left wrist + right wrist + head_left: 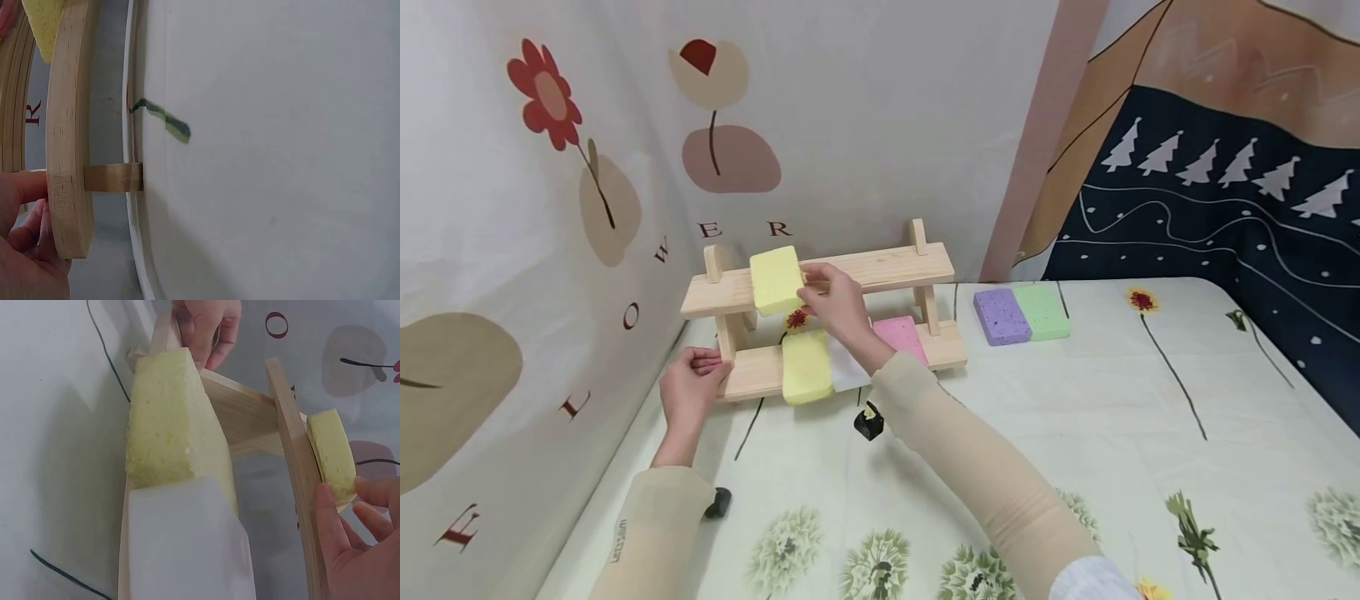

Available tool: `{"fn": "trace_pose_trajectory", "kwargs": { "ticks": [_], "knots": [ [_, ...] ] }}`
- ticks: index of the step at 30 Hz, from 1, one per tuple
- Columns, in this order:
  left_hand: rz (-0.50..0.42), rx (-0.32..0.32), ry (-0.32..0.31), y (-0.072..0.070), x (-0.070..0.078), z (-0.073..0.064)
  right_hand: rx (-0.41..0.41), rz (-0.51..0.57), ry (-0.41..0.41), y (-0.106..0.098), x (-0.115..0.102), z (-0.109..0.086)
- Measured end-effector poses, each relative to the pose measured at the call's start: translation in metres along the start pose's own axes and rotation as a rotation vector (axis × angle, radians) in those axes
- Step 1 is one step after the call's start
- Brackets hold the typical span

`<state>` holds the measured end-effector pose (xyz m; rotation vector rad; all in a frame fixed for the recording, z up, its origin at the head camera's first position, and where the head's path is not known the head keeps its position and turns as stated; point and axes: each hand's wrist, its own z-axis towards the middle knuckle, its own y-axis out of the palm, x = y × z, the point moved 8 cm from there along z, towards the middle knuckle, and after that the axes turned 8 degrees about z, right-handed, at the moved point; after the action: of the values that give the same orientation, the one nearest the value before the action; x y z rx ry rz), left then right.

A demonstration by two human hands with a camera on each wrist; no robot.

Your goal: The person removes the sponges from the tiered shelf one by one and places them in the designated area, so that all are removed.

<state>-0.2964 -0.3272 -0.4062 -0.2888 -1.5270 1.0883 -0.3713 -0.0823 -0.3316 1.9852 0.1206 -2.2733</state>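
Observation:
A two-tier wooden rack (880,268) stands against the back wall. My right hand (842,310) pinches a yellow sponge (777,280) by its right side at the upper shelf; in the right wrist view this sponge (332,453) rests against the board. My left hand (688,390) holds the left end of the lower shelf (70,156). On that lower shelf lie a second yellow sponge (807,367), a white sponge (187,540) beside it and a pink sponge (900,335) farther right. My right forearm partly covers the white and pink ones.
To the right of the rack, a purple sponge (1002,317) and a green sponge (1041,312) lie side by side on the flower-printed tablecloth (1120,400). Printed fabric walls (880,108) rise behind and at the left. A black wrist device (869,422) shows below the right wrist.

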Motion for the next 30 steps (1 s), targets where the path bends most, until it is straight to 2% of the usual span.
{"fn": "trace_pose_trajectory", "kwargs": {
  "ticks": [12,30],
  "knots": [
    [-0.002,-0.004,0.009,0.0,0.003,0.003,-0.004,0.042,-0.008,-0.01,0.0,-0.003],
    [-0.003,-0.003,-0.002,-0.001,0.003,0.001,0.005,0.014,-0.011,-0.036,0.003,-0.014]
  ]
}}
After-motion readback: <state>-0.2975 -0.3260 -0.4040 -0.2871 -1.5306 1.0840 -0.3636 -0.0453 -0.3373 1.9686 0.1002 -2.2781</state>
